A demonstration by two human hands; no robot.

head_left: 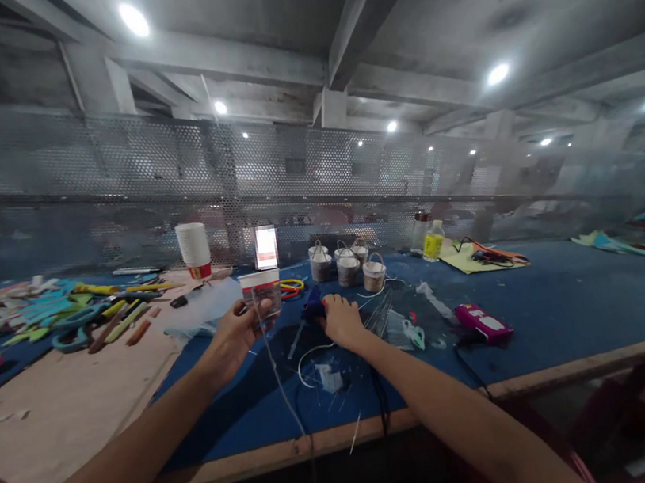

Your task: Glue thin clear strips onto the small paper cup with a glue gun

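Observation:
My left hand (238, 335) grips a small paper cup (261, 292) with a white-and-red rim and a brown patterned side. A pale cord (278, 375) hangs from the cup past the table's front edge. To its right, my right hand (343, 322) is closed on a blue glue gun (312, 305) low over the blue tabletop; its fingertips are partly hidden. A clear stick (296, 341) juts from the gun toward the lower left. Behind the hands stand several small cord-wrapped cups with loop handles (349, 268).
A stack of paper cups (194, 250) and a lit phone screen (266, 247) stand at the back. Scissors (78, 328) and craft pieces crowd the left. A yellow-labelled bottle (433, 242) and a magenta box (483, 323) lie rightward. Plastic scraps (330, 378) litter the front. A perforated screen (311, 163) runs behind.

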